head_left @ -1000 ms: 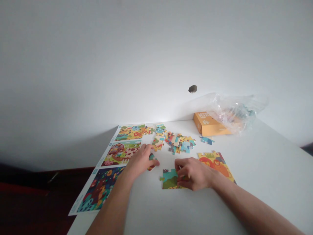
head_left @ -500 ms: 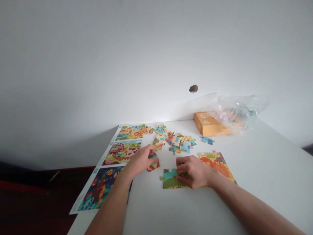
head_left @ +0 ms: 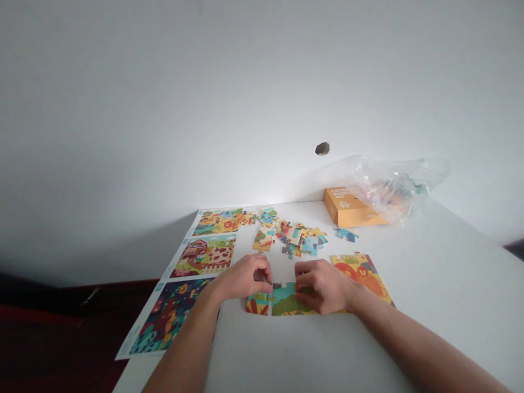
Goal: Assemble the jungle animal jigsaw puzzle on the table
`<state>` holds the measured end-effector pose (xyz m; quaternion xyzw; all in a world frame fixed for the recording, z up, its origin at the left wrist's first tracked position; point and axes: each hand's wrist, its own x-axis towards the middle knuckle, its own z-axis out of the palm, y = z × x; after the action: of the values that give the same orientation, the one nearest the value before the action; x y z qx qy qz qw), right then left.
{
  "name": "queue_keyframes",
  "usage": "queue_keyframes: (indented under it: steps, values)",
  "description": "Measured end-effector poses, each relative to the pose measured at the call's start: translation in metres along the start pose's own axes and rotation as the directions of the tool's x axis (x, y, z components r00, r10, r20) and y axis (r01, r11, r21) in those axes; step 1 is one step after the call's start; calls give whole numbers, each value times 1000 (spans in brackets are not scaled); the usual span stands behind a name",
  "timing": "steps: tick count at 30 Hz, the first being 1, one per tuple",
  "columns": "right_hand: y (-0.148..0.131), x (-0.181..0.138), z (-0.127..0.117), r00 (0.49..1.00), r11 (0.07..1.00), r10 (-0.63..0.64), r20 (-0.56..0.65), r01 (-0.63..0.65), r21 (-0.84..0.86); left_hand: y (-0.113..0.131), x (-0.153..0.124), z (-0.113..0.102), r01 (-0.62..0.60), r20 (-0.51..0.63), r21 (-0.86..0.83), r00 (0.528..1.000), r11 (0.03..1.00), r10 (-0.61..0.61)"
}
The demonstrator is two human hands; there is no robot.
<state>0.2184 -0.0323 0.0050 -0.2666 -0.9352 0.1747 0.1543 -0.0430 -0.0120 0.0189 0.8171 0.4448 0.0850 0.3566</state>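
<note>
Left hand (head_left: pixel 249 277): thumb and fingertips are being held narrow on the far edge of the end piece (head_left: pixel 256 307), likely for fine alignment.
End piece: is being laid flat beside the green-hill piece (head_left: pixel 283 300), a thin seam being left between them.
Right hand (head_left: pixel 317 284): is being rested, fingers curled, on the joined row, probably to steady it; whether anything is being pinched cannot be told.
Lion section (head_left: pixel 364 277): is being partly covered by the right hand and wrist.
Loose pieces (head_left: pixel 301 234): are being grouped beyond both hands, seemingly within reach.
Picture sheet (head_left: pixel 204 255): is being displayed alongside, presumably for comparison.
</note>
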Motion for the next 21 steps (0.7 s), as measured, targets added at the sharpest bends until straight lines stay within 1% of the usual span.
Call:
queue_keyframes:
  steps: [2,5,10,21]
  values:
    - [0,0,0,1000,1000,3,5,-3,-3,-1,0,0,-37,-34,40,999,999,39]
    - [0,0,-1,1000,1000,8,13,-8,-6,-3,-1,0,-40,-63,78,997,996,45]
    - [-2,-1,-2,1000,1000,1,20,-1,-6,-4,-1,0,-36,-7,99,999,994,37]
    - [0,0,0,999,1000,4,33,-4,3,-4,1,4,-22,-25,137,999,990,26]
